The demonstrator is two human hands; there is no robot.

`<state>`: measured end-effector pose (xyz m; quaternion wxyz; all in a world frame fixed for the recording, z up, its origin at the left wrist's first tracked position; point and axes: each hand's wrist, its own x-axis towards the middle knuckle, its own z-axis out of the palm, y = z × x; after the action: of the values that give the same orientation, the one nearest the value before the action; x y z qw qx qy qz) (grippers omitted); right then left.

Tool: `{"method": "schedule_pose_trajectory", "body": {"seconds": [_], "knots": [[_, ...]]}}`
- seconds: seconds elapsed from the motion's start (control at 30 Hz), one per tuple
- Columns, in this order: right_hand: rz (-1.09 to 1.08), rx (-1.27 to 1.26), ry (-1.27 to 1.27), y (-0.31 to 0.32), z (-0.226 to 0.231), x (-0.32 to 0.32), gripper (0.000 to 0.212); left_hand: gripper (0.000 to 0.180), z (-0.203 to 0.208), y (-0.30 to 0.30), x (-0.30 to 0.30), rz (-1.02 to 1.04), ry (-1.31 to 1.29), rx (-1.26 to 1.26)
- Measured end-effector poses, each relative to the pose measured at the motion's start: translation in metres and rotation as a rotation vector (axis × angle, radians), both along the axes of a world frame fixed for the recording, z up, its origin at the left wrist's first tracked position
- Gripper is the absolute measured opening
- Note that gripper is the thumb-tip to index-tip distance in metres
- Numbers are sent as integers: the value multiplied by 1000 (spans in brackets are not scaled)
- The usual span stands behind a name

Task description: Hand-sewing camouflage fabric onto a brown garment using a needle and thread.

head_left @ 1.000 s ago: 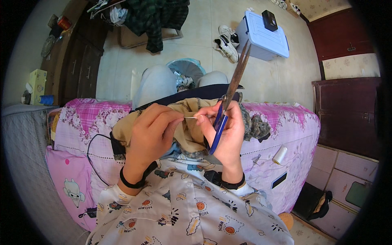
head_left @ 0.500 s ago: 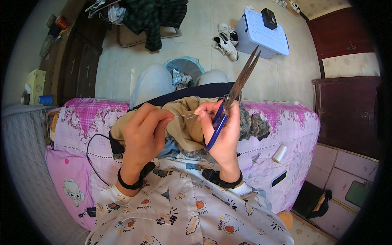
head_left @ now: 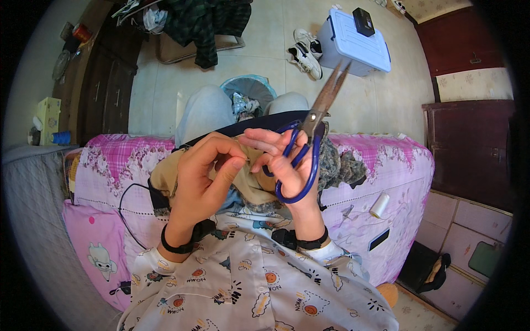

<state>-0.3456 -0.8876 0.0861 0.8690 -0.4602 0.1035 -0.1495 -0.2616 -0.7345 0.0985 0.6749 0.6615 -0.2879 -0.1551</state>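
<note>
My right hand (head_left: 295,171) holds a pair of scissors (head_left: 316,113) with blue handles. Its blades, rusty toward the tips, point up and away, slightly apart; one handle loop hangs over the palm and the fingers are partly spread. Close to its left, my left hand (head_left: 207,174) pinches thumb and forefinger together on what seems to be a fine thread, barely visible now. Beneath both hands a heap of tan cloth (head_left: 165,176) and camouflage-patterned cloth (head_left: 345,168) lies across my lap, partly hidden by the hands.
A white thread spool (head_left: 379,205) and a phone (head_left: 379,240) lie on the pink bedspread (head_left: 403,165) to the right. Between my knees stands a lined bin (head_left: 265,88). Farther off are shoes (head_left: 305,60) and a blue lidded box (head_left: 353,47). A black cord (head_left: 122,201) curves at left.
My right hand has turned and loosened its fingers from the pale thread stretched between the hands, and the scissors have swung in it. My left hand has moved slightly right, still pinching.
</note>
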Motion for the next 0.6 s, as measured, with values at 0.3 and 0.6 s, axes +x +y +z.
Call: {"method": "schedule_pose_trajectory", "body": {"seconds": [0.3, 0.6], "knots": [[21, -327, 176, 5, -3, 1, 35, 8, 4, 2, -1, 26, 199, -21], [-126, -268, 135, -1, -10, -5, 34, 11, -4, 8, 4, 76, 251, -53]]}}
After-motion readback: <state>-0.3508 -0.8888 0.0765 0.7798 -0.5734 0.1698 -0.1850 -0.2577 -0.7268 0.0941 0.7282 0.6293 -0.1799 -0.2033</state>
